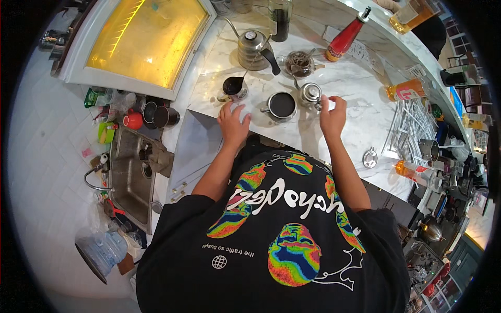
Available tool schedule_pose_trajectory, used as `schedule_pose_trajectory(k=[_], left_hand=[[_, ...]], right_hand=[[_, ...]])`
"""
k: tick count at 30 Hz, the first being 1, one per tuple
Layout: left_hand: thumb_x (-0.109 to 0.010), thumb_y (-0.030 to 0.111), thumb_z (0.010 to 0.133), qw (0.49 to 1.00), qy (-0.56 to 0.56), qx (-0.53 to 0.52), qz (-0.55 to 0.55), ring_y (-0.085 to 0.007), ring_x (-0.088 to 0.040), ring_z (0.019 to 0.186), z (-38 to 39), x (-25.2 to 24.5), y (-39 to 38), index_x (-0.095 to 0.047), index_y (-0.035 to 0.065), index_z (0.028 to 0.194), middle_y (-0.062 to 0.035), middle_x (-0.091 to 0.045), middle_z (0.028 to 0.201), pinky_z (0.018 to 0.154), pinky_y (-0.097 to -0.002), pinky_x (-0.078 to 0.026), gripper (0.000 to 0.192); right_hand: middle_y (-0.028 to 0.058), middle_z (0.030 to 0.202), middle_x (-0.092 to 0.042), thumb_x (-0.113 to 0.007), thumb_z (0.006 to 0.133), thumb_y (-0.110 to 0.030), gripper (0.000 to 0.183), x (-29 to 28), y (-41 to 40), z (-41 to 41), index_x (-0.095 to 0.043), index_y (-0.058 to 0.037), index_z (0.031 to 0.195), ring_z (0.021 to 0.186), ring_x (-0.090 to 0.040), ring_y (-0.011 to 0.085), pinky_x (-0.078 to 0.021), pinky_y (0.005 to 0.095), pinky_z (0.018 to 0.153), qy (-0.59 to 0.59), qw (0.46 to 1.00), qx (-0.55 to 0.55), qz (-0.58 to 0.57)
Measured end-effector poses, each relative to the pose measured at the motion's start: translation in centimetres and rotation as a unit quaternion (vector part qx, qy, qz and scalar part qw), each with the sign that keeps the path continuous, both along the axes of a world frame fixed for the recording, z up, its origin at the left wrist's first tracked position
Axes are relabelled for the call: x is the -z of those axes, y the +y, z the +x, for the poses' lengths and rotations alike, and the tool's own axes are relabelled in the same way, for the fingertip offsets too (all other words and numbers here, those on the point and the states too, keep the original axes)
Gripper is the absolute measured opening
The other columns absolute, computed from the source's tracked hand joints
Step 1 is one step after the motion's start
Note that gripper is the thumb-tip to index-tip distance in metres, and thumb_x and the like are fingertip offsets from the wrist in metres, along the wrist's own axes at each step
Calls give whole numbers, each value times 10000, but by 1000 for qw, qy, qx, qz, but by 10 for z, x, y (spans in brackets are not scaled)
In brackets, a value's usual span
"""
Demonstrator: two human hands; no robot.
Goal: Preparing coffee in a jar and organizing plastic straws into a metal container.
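My left hand (234,122) rests at the front edge of the marble counter, empty and with fingers apart, just below a cup (236,95) of dark contents. A long thin stirrer or spoon handle rises from that cup. My right hand (333,116) grips the handle side of a small metal gooseneck pot (312,93), with something white at the fingers. Between my hands stands a metal cup (282,106) filled with dark liquid. Behind them are a larger gooseneck kettle (251,51) with a black handle and a glass pot (300,64) holding dark grounds or leaves.
A red bottle (344,37) with a pourer and a dark bottle (280,21) stand at the back. On the right lie a metal lid (370,157) and wrapped straws (411,125). A steel sink (131,184) and a lit yellow-paned case (146,47) are on the left.
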State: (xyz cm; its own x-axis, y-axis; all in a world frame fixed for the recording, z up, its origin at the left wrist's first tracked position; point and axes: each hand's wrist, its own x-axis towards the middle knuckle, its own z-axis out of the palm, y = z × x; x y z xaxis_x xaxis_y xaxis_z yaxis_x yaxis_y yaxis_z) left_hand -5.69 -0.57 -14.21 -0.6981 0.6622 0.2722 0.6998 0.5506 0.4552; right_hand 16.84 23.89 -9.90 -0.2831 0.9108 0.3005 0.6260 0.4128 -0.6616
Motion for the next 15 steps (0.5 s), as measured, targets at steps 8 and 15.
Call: schedule_pose_trajectory(k=[8, 15], left_hand=[[-807, 219, 905, 987, -128, 6, 93, -326, -695, 1081, -41, -30, -52, -745, 83, 1090, -112, -732, 1138, 952, -428, -518, 238], [-816, 187, 893, 973, -169, -13, 158, -346, -691, 1059, -82, -69, -35, -725, 82, 1137, -129, -718, 1126, 930, -451, -529, 281]], right_hand=[[105, 990, -724, -733, 1027, -291, 356, -113, -24, -100, -669, 10, 1206, 811, -668, 179, -539, 326, 697, 141, 972, -110, -150], [141, 864, -747, -754, 935, -541, 668, -96, -8, -199, -676, -33, 1362, 833, -726, 233, -553, 385, 785, 79, 940, -116, -311]])
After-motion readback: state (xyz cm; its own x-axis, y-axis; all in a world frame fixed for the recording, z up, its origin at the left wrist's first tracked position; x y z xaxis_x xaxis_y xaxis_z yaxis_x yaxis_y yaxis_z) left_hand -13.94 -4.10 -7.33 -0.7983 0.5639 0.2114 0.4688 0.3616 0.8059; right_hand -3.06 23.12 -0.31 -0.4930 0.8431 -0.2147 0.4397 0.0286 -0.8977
